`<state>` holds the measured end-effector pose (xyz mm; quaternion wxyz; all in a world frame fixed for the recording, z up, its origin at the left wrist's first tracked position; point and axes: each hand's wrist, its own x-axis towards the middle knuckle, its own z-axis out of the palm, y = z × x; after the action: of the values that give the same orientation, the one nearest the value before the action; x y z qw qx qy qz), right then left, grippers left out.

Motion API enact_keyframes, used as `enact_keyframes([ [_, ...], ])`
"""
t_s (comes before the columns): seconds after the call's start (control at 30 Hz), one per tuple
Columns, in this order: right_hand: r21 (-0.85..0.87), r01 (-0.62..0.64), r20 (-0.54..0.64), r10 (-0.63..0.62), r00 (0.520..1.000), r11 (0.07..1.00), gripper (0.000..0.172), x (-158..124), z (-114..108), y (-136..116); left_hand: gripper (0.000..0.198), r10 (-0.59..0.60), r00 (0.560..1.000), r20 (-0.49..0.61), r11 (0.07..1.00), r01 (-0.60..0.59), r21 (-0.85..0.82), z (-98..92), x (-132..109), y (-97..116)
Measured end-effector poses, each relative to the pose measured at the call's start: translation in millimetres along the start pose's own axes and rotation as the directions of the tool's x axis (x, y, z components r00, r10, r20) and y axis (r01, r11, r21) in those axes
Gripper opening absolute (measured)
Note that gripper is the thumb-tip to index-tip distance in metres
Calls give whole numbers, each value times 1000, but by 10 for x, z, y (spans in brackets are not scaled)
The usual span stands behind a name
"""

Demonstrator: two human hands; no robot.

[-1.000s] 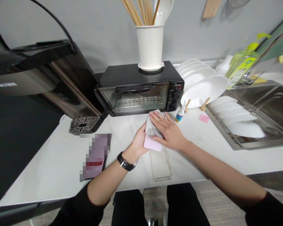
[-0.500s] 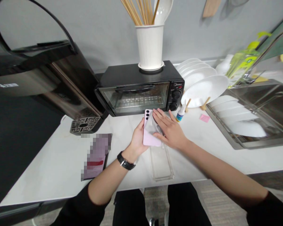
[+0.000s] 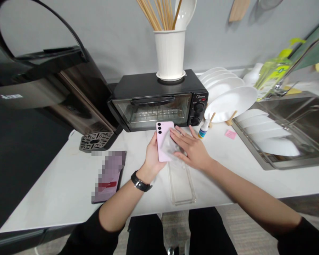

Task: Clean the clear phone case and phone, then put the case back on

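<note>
Left hand (image 3: 152, 156): clamped on the pink phone (image 3: 161, 150), wrapped round its left edge; a black watch (image 3: 141, 181) is on that wrist.
Right hand (image 3: 194, 148): lies over the pale cloth (image 3: 169, 144), with its long fingers and its thumb apart.
Pink phone: in the left hand's grip, back side up, with three dark round spots at its far left corner.
Cloth: between the right hand and the phone, covering part of the phone's back.
Clear case (image 3: 182, 187): on the white counter (image 3: 66, 184), nearer the body than the grip.
Little bottle (image 3: 203, 130): just past the right hand, to its right.
Pink note (image 3: 230, 134): farther right of the grip.
Black oven (image 3: 154, 85): just beyond both hands.
Blurred-out flat thing (image 3: 110, 177): left of the grip, beside the left arm.
</note>
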<state>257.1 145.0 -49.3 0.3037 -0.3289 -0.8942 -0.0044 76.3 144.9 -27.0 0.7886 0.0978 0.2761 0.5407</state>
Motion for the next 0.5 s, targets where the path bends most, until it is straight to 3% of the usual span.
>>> enact_keyframes([
  [0.1,-47,-128,-8,127,992,991,79,15,-3,43,38,-140,990,25,987,138,81,-37,10,-154],
  [0.17,-22,-90,13,91,996,996,81,23,0,30,35,-190,982,23,978,187,92,-85,15,-221],
  [0.27,73,109,66,-113,991,991,79,24,11,-37,36,-170,985,30,985,169,32,-139,14,-180],
  [0.37,151,282,69,-294,953,948,72,14,18,-87,52,-179,983,49,984,178,17,-113,2,-17],
  [0.43,136,281,40,-289,956,950,66,7,13,-78,58,-109,993,38,994,109,17,-57,-6,66],
  [0.5,65,165,11,-166,986,984,67,4,0,-40,53,-28,999,27,999,28,18,-3,-10,74],
])
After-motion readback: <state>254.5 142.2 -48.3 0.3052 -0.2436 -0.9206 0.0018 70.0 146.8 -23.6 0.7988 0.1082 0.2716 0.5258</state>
